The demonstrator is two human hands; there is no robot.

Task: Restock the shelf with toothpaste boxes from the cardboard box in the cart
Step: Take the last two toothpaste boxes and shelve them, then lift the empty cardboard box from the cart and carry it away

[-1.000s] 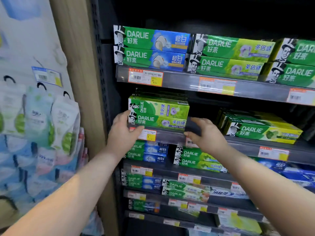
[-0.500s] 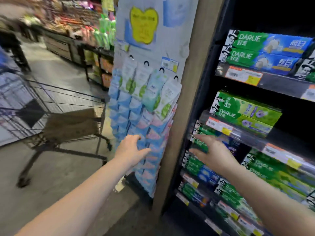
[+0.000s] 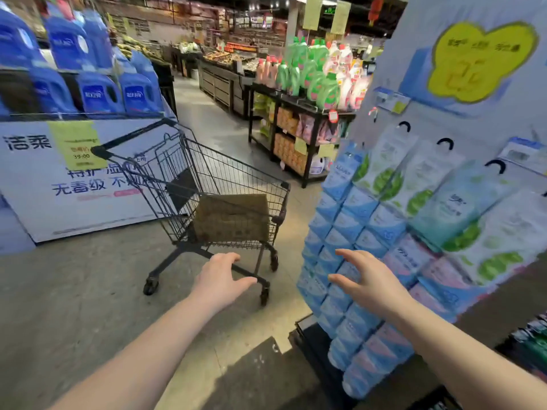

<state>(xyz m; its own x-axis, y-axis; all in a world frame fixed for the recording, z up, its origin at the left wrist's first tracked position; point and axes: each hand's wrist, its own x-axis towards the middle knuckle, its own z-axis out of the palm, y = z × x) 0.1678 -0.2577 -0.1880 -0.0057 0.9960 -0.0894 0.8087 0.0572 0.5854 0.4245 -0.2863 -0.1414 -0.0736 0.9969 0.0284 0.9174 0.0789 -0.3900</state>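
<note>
A black wire shopping cart (image 3: 236,184) stands on the aisle floor ahead of me. Inside its basket sits a brown cardboard box (image 3: 232,217); its contents are not visible from here. My left hand (image 3: 220,278) reaches forward below the cart, fingers relaxed and spread, holding nothing. My right hand (image 3: 365,279) is held out beside it in front of the hanging packs, fingers spread, also empty. Only a sliver of the toothpaste shelf (image 3: 532,335) shows at the far right edge.
A hanging display of blue, white and pink packs (image 3: 399,232) fills the right side, close to my right hand. On the left a large white promotional stand (image 3: 74,184) carries blue detergent jugs (image 3: 97,93). A black rack of bottles (image 3: 310,93) stands behind the cart.
My view has swung left from the toothpaste shelf to the cart. Both hands left the shelf's green boxes and now reach empty toward the cart.
</note>
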